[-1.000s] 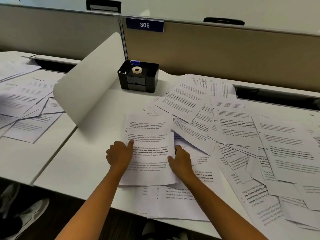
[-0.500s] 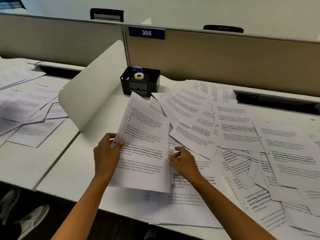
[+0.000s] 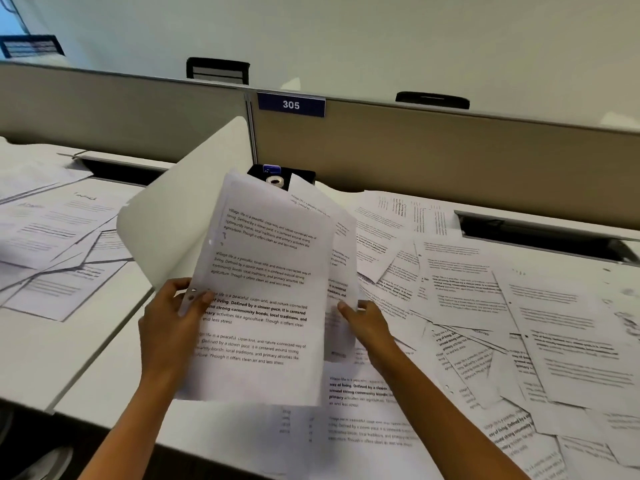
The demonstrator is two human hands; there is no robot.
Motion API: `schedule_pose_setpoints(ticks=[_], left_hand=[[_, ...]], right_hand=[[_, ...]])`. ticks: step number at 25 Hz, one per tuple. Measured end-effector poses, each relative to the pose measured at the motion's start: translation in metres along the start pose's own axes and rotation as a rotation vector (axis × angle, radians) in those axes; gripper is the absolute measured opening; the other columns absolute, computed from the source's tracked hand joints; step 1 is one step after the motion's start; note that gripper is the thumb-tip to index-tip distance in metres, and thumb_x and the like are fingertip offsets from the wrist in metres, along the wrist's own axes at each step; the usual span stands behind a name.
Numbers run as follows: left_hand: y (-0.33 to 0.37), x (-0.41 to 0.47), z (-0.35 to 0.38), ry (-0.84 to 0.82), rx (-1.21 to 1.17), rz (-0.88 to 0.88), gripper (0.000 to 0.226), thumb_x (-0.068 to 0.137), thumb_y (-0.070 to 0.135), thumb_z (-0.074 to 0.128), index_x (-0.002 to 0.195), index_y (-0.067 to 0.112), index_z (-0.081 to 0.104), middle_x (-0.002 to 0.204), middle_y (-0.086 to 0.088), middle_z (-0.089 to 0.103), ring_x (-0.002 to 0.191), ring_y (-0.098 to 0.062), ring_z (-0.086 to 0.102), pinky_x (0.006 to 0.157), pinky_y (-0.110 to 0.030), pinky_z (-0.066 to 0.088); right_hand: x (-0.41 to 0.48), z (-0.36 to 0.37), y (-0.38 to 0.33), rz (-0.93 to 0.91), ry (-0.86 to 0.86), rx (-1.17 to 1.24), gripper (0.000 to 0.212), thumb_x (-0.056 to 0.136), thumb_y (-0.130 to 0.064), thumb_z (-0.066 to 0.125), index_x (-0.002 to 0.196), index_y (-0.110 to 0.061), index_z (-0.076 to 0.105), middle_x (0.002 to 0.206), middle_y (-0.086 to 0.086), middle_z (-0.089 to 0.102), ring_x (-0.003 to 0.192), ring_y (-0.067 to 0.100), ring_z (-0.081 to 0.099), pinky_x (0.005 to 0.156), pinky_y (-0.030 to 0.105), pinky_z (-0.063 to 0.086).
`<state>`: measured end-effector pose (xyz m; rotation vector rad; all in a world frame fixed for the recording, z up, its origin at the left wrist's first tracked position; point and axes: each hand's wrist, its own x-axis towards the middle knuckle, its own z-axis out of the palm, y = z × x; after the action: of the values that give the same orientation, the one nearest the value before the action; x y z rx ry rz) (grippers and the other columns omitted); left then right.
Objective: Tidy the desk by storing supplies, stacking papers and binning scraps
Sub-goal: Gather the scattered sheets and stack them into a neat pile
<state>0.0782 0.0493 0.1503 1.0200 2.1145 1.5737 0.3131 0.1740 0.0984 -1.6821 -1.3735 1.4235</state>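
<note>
Two-handed hold above desk point(image 3: 114, 386): left hand point(image 3: 169, 327) pinched front printed sheet point(image 3: 263, 306), right hand point(image 3: 367, 323) gripped rear sheet point(image 3: 341, 265) edge

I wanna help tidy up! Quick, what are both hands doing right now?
The left hand grips the front sheet by its left edge, thumb on the print.
The right hand pinches the right edge of the sheet behind it.

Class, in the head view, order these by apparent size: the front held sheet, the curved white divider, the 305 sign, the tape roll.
Largest: front held sheet and curved white divider, unranked; the sheet is nearer the camera and hides part of the divider.
Then: 305 sign.
Smallest: tape roll.
</note>
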Motion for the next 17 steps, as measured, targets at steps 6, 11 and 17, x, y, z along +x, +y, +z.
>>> schedule_pose_setpoints(ticks=[6, 11, 17], left_hand=[[-0.018, 0.0, 0.007, -0.067, -0.223, -0.108, 0.021, 0.085, 0.022, 0.065, 0.104, 0.016, 0.058, 0.097, -0.011, 0.069, 0.078, -0.026, 0.067, 0.064, -0.033, 0.051], [-0.017, -0.004, 0.029, -0.145, -0.222, -0.062, 0.019, 0.09, 0.023, 0.057, 0.108, 0.018, 0.056, 0.095, -0.002, 0.069, 0.076, -0.021, 0.068, 0.054, -0.019, 0.053], [-0.001, -0.009, 0.068, -0.184, -0.207, 0.017, 0.015, 0.091, 0.02, 0.056, 0.106, 0.02, 0.055, 0.1, 0.004, 0.066, 0.079, -0.011, 0.066, 0.058, -0.016, 0.052]], right_hand=[[-0.009, -0.021, -0.004, -0.198, -0.058, 0.087, 0.023, 0.086, -0.02, 0.064, 0.108, -0.019, 0.057, 0.109, 0.004, 0.067, 0.09, 0.016, 0.066, 0.076, 0.032, 0.057], [-0.025, -0.02, -0.008, -0.242, -0.103, -0.039, 0.032, 0.099, -0.032, 0.036, 0.122, -0.016, 0.051, 0.128, 0.003, 0.055, 0.108, 0.017, 0.054, 0.094, 0.033, 0.045], [-0.029, -0.021, -0.016, -0.387, 0.025, 0.13, 0.029, 0.096, -0.036, 0.039, 0.118, -0.018, 0.046, 0.12, -0.001, 0.057, 0.106, 0.015, 0.057, 0.096, 0.037, 0.049]])
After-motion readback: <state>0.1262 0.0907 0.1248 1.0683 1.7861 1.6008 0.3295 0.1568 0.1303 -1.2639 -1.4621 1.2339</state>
